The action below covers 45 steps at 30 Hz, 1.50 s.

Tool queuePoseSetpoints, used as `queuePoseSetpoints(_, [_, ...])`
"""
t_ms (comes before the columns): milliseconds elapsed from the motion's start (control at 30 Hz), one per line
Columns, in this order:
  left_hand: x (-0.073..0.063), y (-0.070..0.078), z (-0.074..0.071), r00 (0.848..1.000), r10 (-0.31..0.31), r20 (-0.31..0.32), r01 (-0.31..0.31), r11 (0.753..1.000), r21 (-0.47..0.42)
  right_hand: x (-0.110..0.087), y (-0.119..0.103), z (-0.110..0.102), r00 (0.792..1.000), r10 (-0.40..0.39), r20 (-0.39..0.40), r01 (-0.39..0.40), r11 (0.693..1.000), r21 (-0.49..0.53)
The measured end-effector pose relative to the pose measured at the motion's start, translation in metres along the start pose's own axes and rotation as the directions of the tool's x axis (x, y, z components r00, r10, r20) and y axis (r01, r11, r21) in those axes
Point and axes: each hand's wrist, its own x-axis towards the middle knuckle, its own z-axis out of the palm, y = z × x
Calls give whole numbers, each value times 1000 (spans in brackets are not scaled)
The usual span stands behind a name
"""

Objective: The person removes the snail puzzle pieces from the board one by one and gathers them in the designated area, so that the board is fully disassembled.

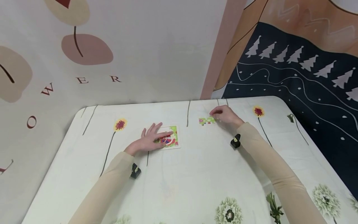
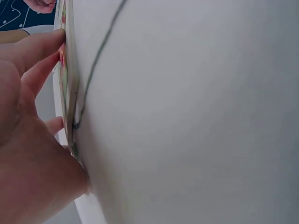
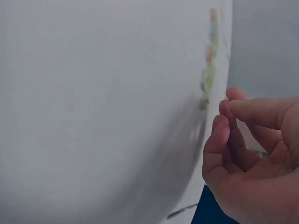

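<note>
Left hand (image 1: 151, 138), fingers spread, gripping nothing, rests on a picture-puzzle board (image 1: 169, 142), probably light, stiff, best held by its rim; fingers mask part of its print. Small jigsaw pieces (image 1: 206, 121), presumably light, suited to edge pinching, lie just left of the right hand (image 1: 226, 115); its fingertips meet, any piece between them indiscernible.

"What can you read there?"
"Four dark red capitals on the pale backdrop (image 1: 156, 62) in the head view: O (image 1: 31, 122), W (image 1: 47, 89), E (image 1: 82, 80) and R (image 1: 115, 79)."
"How do they run?"
"Along a curve: O lowest at the left, W above it, then E and R further right."
"And that red mark (image 1: 2, 170) at the left edge?"
"A cut-off character below the O; I can't tell which."
</note>
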Motion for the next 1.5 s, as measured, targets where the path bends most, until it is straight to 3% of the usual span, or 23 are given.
queuePoseSetpoints(367, [-2, 12, -2, 999, 26, -37, -23, 997, 74, -7, -19, 2, 999, -34, -22, 36, 995, 93])
queuePoseSetpoints(700, [-10, 19, -2, 996, 75, -56, -72, 995, 66, -12, -36, 24, 987, -160, -10, 160, 979, 130])
queuePoseSetpoints(1100, [-13, 16, 11, 982, 89, -165, -78, 994, 72, -6, -48, 49, 966, -257, 18, 251, 956, 153])
queuePoseSetpoints(1267, [-10, 14, 11, 986, 77, -147, -70, 996, 53, -5, -58, 60, 962, -271, 40, 261, 951, 164])
queuePoseSetpoints(1500, [-7, 9, 5, 993, 58, -105, -59, 998, -12, -3, -75, 77, 968, -220, 119, 201, 968, 152])
